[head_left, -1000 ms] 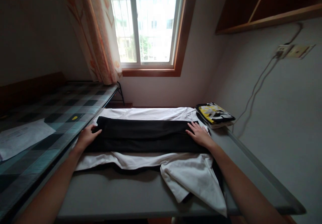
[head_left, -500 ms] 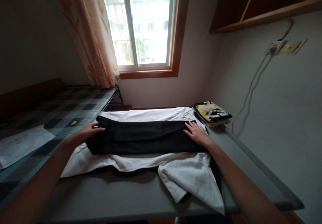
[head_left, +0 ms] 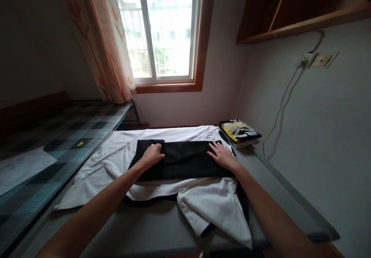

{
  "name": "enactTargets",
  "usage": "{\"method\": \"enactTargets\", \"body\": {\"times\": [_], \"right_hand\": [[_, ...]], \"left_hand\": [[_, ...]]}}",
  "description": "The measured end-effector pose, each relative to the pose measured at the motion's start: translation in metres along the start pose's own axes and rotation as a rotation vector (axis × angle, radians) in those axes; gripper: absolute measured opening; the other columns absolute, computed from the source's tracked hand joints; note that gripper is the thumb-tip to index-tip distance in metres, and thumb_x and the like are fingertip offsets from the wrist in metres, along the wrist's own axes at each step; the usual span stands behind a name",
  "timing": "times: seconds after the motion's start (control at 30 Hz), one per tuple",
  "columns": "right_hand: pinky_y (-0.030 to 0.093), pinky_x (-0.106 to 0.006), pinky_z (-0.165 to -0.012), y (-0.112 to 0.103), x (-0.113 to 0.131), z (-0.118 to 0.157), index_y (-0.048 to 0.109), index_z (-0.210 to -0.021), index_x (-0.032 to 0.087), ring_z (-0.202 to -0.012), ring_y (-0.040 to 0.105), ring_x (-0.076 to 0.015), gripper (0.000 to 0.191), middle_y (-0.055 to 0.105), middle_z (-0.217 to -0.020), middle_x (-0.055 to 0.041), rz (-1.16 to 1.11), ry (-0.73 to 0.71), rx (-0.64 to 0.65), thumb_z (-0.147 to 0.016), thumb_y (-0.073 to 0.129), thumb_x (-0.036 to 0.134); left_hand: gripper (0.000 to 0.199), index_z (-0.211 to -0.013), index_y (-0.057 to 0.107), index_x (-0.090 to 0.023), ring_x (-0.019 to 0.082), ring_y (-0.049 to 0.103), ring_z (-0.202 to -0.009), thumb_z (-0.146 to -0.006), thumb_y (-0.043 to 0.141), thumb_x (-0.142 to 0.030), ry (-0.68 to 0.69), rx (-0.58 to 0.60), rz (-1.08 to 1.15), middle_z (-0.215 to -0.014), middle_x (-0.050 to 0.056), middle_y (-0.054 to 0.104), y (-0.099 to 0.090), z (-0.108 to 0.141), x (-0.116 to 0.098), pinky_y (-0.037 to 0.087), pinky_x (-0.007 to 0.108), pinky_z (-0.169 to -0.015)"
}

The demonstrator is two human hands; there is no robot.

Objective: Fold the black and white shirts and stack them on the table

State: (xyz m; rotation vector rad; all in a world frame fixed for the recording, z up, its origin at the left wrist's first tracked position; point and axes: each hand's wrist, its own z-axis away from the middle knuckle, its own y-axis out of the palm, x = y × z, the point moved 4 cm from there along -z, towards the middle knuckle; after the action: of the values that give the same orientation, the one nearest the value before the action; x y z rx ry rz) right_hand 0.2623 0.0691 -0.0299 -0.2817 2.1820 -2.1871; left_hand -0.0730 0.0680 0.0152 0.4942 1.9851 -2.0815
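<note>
- Beneath the right hand (head_left: 222,156), near its end, lies the long folded black garment (head_left: 191,167); that hand is open, palm down with fingers spread, probably so the far end does not slide.
- In the left hand (head_left: 152,154) — closed, thumb toward the right hand — the garment's other end is gripped where it doubles back on itself, seemingly to keep the layers together.
- Under both hands, the white shirt (head_left: 101,173) spreads flat, giving the black garment a bed; its loose sleeve (head_left: 203,205) drapes nearer the body than the right hand.
- Beyond the right hand and to its right, a folded black, white and yellow garment (head_left: 239,130) sits at the grey table's (head_left: 145,231) far edge — perhaps there to be out of the way.
- Left of the left hand, a paper sheet (head_left: 24,167) rests on the checked mattress (head_left: 89,120).
</note>
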Motion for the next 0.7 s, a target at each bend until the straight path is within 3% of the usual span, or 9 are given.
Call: {"method": "enactTargets", "body": {"times": [0.07, 0.27, 0.47, 0.63, 0.7], "right_hand": [[0.022, -0.053, -0.114, 0.001, -0.001, 0.0, 0.036, -0.15, 0.019, -0.145, 0.024, -0.0306, 0.066, 0.029, -0.157, -0.0127, -0.001, 0.0, -0.003, -0.096, 0.026, 0.055], [0.023, -0.052, -0.114, 0.001, -0.001, -0.001, 0.037, -0.149, 0.019, -0.145, 0.024, -0.0307, 0.065, 0.029, -0.157, -0.0128, -0.001, -0.004, -0.01, -0.096, 0.026, 0.054], [0.022, -0.052, -0.114, -0.001, 0.001, 0.0, 0.036, -0.15, 0.018, -0.145, 0.023, -0.0305, 0.066, 0.029, -0.157, -0.0129, 0.002, -0.002, 0.0, -0.096, 0.026, 0.054], [0.021, -0.052, -0.115, 0.0, 0.0, 0.0, 0.036, -0.15, 0.018, -0.145, 0.023, -0.0305, 0.065, 0.028, -0.157, -0.0127, 0.005, 0.001, 0.003, -0.096, 0.026, 0.054], [0.022, -0.052, -0.114, 0.0, -0.001, 0.0, 0.036, -0.15, 0.018, -0.145, 0.024, -0.0306, 0.065, 0.029, -0.157, -0.013, 0.006, -0.003, -0.002, -0.096, 0.026, 0.054]], "left_hand": [[0.007, -0.077, 0.062, -0.017, 0.024, 0.068, -0.082, -0.072, 0.066, -0.021, 0.015, -0.038, -0.058, -0.081, 0.012, 0.069, 0.003, 0.003, -0.005, 0.045, 0.028, -0.064], [0.006, -0.075, 0.062, -0.018, 0.023, 0.067, -0.078, -0.072, 0.065, -0.021, 0.048, -0.057, -0.048, -0.079, 0.01, 0.069, 0.0, 0.003, -0.01, 0.041, 0.028, -0.061], [0.006, -0.078, 0.063, -0.018, 0.023, 0.066, -0.077, -0.075, 0.064, -0.024, 0.054, -0.051, -0.02, -0.08, 0.01, 0.069, 0.012, 0.0, -0.014, 0.039, 0.028, -0.06], [0.035, -0.079, 0.065, -0.018, 0.021, 0.065, -0.074, -0.087, 0.055, -0.051, 0.112, -0.071, 0.024, -0.078, 0.011, 0.068, 0.012, 0.005, -0.016, 0.043, 0.029, -0.065], [0.041, -0.086, 0.068, -0.018, 0.023, 0.065, -0.085, -0.09, 0.049, -0.053, 0.2, -0.144, 0.003, -0.089, 0.013, 0.068, 0.006, 0.009, -0.016, 0.045, 0.032, -0.075]]}}
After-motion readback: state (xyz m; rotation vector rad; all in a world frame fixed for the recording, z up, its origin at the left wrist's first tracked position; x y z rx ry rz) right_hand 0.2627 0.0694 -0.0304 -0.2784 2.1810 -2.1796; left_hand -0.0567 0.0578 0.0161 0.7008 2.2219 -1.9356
